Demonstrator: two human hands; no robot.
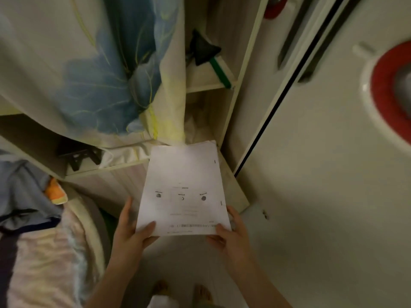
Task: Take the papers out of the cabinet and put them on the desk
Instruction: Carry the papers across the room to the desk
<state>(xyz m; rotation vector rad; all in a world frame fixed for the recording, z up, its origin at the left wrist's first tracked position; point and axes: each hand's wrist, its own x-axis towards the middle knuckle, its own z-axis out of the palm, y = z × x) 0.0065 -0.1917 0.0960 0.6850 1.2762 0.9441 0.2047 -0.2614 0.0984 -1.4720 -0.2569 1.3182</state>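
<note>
Left hand [131, 232] and right hand [233, 238] gripping flat white printed papers [182, 190], near pale wooden cabinet [235, 63]

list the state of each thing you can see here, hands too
papers: a stack held level in both hands, clear of the shelves
left hand: gripping the stack's near left corner, thumb on top
right hand: gripping the near right corner, thumb on top
cabinet: open, shelves exposed
curtain: hanging, covering part of the cabinet front
green-handled tool: lying on an upper shelf
black bracket: resting on a lower shelf
</note>
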